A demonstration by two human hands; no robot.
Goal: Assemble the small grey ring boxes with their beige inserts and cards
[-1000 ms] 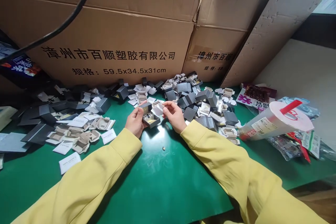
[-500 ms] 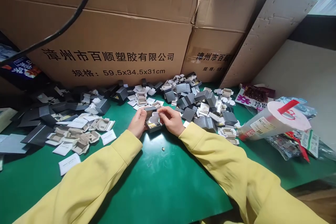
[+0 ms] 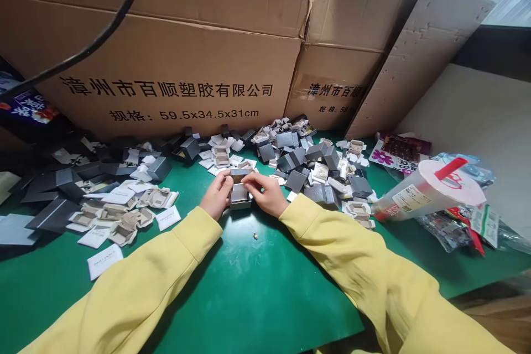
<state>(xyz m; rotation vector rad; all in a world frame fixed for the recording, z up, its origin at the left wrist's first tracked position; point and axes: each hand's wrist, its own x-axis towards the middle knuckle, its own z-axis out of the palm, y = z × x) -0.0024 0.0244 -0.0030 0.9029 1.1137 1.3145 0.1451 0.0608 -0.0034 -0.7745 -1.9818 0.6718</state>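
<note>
1. Step in hand, as judged: settling the pale insert (image 3: 239, 193) within the open small dark box (image 3: 240, 206). Whether the insert is fully seated cannot be determined.
2. Left hand (image 3: 217, 194): gripping the left side of the box, thumb near the upper edge. Recommended: a firm but light hold, so that the thin walls, presumably card, do not bow inward.
3. Right hand (image 3: 269, 194): fingers bent and touching the upper right part of the box. Whether they pinch the insert, the lid (image 3: 239, 175) or merely rest there cannot be told.
4. Recommended: press the insert evenly at both ends, with the box level; one-sided pressure would likely tilt it or crease a corner.
5. The lid stands raised at the far side of the box; fingers should stay clear of its fold.
6. Position: the box lies between the two hands, in contact with both. Contact with the green table (image 3: 249, 287) beneath cannot be confirmed.
7. A small speck (image 3: 255, 236) lies on the table, nearer the person than the box and slightly right of it.
</note>
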